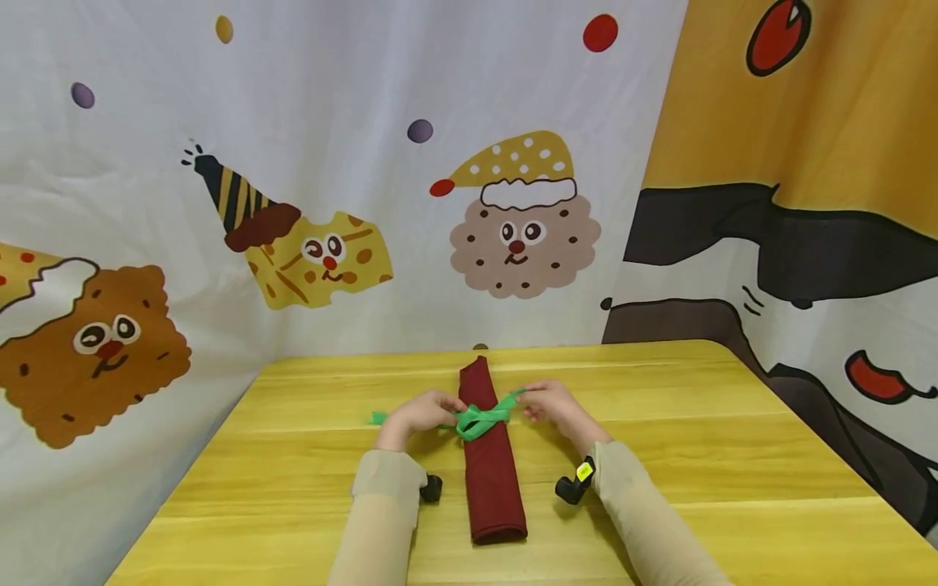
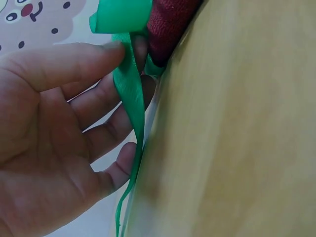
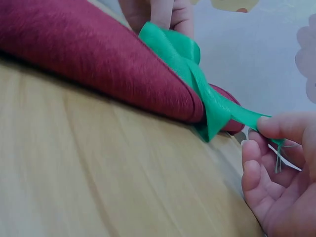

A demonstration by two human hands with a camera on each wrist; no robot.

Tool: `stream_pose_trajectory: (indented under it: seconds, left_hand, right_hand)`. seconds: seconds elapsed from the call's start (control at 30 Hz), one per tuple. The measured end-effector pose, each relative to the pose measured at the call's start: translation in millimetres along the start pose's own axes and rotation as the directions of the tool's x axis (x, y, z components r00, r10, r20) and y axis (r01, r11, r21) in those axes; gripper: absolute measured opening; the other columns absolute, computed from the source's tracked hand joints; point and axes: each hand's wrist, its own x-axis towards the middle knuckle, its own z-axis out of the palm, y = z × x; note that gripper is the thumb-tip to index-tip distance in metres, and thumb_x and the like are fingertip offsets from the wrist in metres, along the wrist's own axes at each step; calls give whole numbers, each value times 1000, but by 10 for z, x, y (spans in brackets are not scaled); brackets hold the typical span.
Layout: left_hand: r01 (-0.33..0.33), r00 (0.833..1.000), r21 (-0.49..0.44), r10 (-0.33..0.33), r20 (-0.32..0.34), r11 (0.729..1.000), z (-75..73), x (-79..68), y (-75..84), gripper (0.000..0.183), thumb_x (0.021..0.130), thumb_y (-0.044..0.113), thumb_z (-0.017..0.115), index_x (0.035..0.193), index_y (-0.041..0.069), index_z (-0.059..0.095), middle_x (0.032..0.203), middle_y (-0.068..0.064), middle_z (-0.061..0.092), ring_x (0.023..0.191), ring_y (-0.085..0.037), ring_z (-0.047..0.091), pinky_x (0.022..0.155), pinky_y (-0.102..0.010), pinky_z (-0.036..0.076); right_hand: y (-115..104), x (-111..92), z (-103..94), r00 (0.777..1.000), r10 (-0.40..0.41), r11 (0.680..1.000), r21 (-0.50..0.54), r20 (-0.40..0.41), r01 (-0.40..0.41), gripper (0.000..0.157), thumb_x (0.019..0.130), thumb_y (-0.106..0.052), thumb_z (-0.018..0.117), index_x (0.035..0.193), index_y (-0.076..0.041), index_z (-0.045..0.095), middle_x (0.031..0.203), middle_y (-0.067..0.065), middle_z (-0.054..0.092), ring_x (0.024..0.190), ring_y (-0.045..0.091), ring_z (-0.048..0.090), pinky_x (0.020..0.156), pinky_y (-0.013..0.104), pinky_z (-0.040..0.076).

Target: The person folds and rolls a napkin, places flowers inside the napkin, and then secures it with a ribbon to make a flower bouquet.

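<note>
A dark red rolled cloth [image 1: 494,488] lies lengthwise on the table, pointing away from me. Around its upper half goes a green ribbon [image 1: 479,423], looped in a bow on top. My left hand [image 1: 427,411] pinches the ribbon beside the knot on the left, between thumb and fingers. From there one ribbon tail [image 2: 129,94] runs down across the fingers. On the other side my right hand [image 1: 554,403] pinches the frayed ribbon end [image 3: 249,118] between thumb and forefinger, and that stretch reaches from the knot to the fingertips.
The yellow wood-grain table [image 1: 293,505] ends at the back against a white curtain [image 1: 352,98] printed with cartoon snacks. A black wrist camera [image 1: 575,484] sits by the right cuff, another dark camera [image 1: 431,488] by the left one.
</note>
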Motion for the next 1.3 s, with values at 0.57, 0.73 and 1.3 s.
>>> stream_pose_trajectory:
  seconds: [0.57, 0.73, 1.3]
  left_hand:
    - [-23, 999, 8, 23, 45, 1000, -134, -114, -10, 18, 92, 6, 60, 106, -2, 69, 87, -4, 64, 68, -16, 52, 68, -29, 46]
    - [-7, 1000, 28, 6, 26, 1000, -169, -159, -19, 23, 92, 7, 61, 112, -3, 68, 105, -7, 66, 76, -20, 57, 74, -35, 49]
    - [-16, 1000, 86, 14, 20, 996, -278, -249, -69, 29, 91, 9, 62, 118, 1, 68, 117, -11, 65, 94, -19, 57, 85, -38, 48]
  right_hand:
    - [7, -105, -209, 998, 30, 999, -39, -50, -32, 32, 89, -7, 67, 114, 12, 63, 77, 8, 63, 54, 9, 53, 48, 21, 45]
    - [17, -139, -297, 997, 40, 998, -42, -65, -43, 32, 90, -8, 67, 115, 11, 64, 78, 8, 62, 55, 8, 52, 48, 20, 44]
    - [47, -258, -579, 997, 19, 993, -115, -69, -27, 28, 90, -12, 67, 108, 10, 67, 72, 5, 61, 54, 9, 48, 47, 22, 43]
